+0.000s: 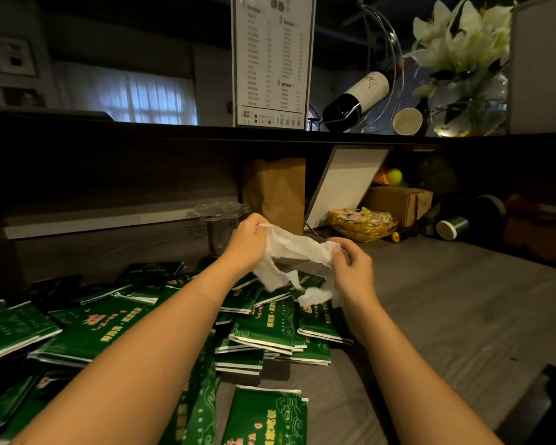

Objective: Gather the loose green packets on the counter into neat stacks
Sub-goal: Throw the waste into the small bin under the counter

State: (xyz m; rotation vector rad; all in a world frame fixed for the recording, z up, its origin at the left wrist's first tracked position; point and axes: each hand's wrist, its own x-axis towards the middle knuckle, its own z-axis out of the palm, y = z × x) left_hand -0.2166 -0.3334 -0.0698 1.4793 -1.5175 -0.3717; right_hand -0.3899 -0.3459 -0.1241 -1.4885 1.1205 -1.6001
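Observation:
Several green packets (264, 329) with white edges lie scattered and overlapping across the grey counter (446, 309), mostly left and centre. One more green packet (267, 415) lies alone near the front edge. Above the pile, my left hand (249, 240) pinches one end of a crumpled white tissue (294, 253). My right hand (350, 263) grips the other end. The tissue is stretched between them, and torn strips hang down toward the packets.
A clear plastic cup stack (220, 224) stands behind my hands. A brown paper bag (275, 191), a leaning white board (347, 184), a gold candy basket (363, 223) and a cardboard box (398, 203) line the back. A dark shelf edge (174, 133) runs overhead.

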